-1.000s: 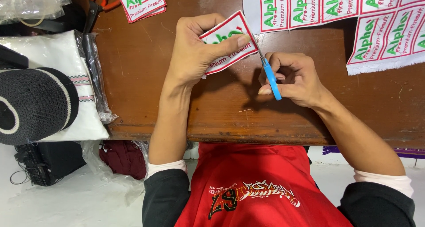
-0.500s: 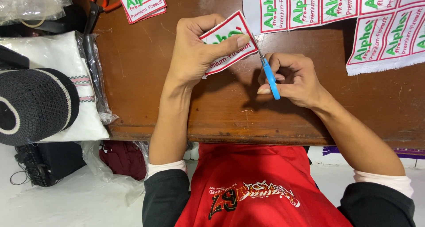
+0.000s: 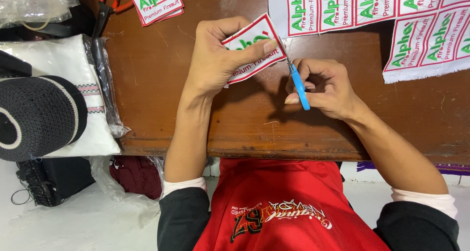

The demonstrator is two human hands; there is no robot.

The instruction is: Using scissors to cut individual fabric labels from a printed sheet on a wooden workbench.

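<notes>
Left hand (image 3: 215,60) has its fingers clamped on a white embroidered patch (image 3: 254,50), red-bordered with green and red lettering, tilted above the brown worktop (image 3: 161,84) near centre. At its three o'clock edge, the right hand (image 3: 325,87) is closed around blue-handled scissors (image 3: 297,84), blades meeting the patch's corner. Uncut patch sheets (image 3: 372,11) lie at one o'clock; finished patches (image 3: 157,3) are stacked at eleven.
</notes>
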